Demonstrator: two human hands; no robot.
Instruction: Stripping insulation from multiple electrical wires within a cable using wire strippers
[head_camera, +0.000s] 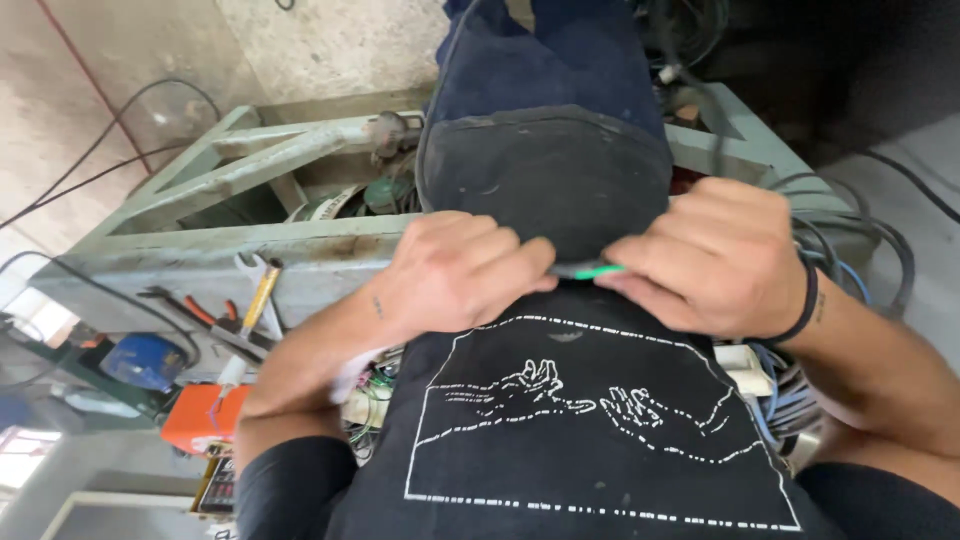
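Observation:
My left hand (455, 272) and my right hand (712, 262) meet in front of my chest, over my black shirt (600, 430) with a white line drawing. Both pinch a thin green wire (592, 271) that runs between their fingertips. My raised knee in dark blue trousers (545, 150) sits just behind the hands. A black band circles my right wrist (806, 300).
A pale green metal frame (220, 240) stands behind and left. A wrench (262, 290), orange-handled pliers (205, 312) and an orange box (200, 418) lie at left. Bundles of blue and grey cables (850, 260) hang at right. Black cables trail over the concrete floor (90, 120).

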